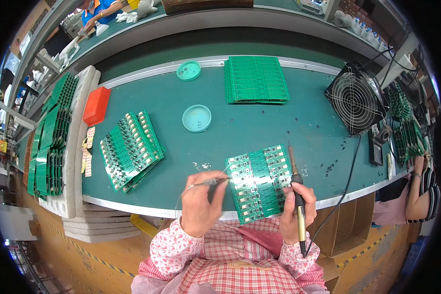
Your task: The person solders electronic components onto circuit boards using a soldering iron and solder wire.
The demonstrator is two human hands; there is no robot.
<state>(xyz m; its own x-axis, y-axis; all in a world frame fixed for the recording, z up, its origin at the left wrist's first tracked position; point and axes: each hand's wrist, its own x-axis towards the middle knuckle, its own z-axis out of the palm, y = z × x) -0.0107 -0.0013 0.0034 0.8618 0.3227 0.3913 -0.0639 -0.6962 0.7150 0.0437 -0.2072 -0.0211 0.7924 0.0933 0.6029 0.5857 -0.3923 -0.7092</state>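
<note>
Green rectangular circuit-board panel (257,183), askew, lower centre; black-and-gold soldering iron (301,223), tip upward, right; grey wire-like piece (209,182), left.

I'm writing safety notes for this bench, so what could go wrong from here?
The brown-tipped, black-and-gold soldering iron in the right hand lies close beside the green rectangular circuit board; if hot, it might scorch it.

Its thin black cable crosses the green table's front edge and might snag, jerking the iron.

Tiny loose black parts on the table, right of the board, might get brushed away or lost.
</note>
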